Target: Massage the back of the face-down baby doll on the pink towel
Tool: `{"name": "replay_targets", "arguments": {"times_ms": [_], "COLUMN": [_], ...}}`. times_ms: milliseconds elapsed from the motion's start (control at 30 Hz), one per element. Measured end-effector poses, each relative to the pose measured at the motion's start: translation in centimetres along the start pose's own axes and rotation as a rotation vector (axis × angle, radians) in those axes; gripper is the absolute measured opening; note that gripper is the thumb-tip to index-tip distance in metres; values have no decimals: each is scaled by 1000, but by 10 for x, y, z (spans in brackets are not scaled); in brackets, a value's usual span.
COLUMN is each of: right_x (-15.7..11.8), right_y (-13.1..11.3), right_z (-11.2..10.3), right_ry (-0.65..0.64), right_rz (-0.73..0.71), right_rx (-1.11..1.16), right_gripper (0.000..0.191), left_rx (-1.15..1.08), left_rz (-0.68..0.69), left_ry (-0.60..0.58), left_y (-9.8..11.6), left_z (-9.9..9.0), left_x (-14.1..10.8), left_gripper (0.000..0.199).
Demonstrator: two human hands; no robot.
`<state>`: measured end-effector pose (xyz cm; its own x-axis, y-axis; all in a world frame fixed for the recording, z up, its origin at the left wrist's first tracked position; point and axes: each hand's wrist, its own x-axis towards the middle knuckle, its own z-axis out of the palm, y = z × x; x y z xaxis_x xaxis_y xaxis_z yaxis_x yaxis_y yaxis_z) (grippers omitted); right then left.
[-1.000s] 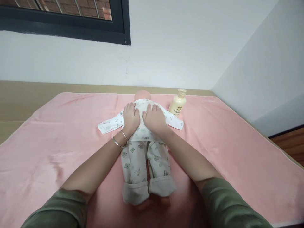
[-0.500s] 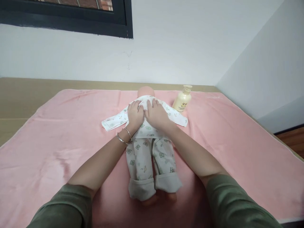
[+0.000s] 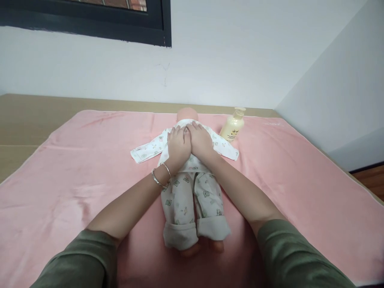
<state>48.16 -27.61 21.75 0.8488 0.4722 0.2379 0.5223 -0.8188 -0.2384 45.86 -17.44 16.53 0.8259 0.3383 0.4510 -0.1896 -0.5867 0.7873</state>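
Note:
A doll point(image 3: 183, 196) in a white printed top and trousers with rolled cuffs lies on a pink cloth point(image 3: 90, 172), its head at the far end and its sleeves spread to both sides. My left hand point(image 3: 179, 147) rests flat on the doll's upper body, with bracelets at the wrist. Beside it, touching it, my right hand point(image 3: 200, 140) lies on the same part of the top, fingers stretched out. Neither hand grips anything. The hands hide the middle of the top.
A pale yellow pump bottle point(image 3: 232, 127) stands on the cloth just beyond the doll's right-hand sleeve. Behind the cloth are a wooden edge point(image 3: 129, 105) and a white wall point(image 3: 222, 56), with a dark window frame point(image 3: 120, 36) at the upper left.
My hands have come together on the doll's top; the left one has moved right and now touches the right one. The view has shifted slightly.

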Motion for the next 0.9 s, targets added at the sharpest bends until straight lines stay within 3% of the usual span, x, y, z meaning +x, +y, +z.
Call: {"name": "replay_targets", "arguments": {"times_ms": [133, 300, 433, 633, 767, 900], "right_x": [4, 3, -1, -13, 2, 22], "right_y": [5, 5, -2, -19, 3, 36], "right_z": [7, 12, 8, 6, 7, 8], "right_ry": [92, 82, 35, -20, -86, -93], "right_rz": [54, 77, 69, -15, -118, -18], "right_rx": [7, -5, -29, -49, 44, 148], "right_gripper": [39, 44, 49, 50, 53, 61], "left_rx": [100, 90, 58, 7, 0, 16], "left_rz": [-12, 41, 10, -115, -75, -19], "left_ry": [-1, -17, 0, 72, 103, 102], "left_y": [18, 19, 11, -20, -27, -22], "left_z": [0, -3, -7, -11, -12, -11], "left_x": [-14, -16, -6, 15, 15, 10], "left_gripper": [46, 48, 48, 44, 40, 40]}}
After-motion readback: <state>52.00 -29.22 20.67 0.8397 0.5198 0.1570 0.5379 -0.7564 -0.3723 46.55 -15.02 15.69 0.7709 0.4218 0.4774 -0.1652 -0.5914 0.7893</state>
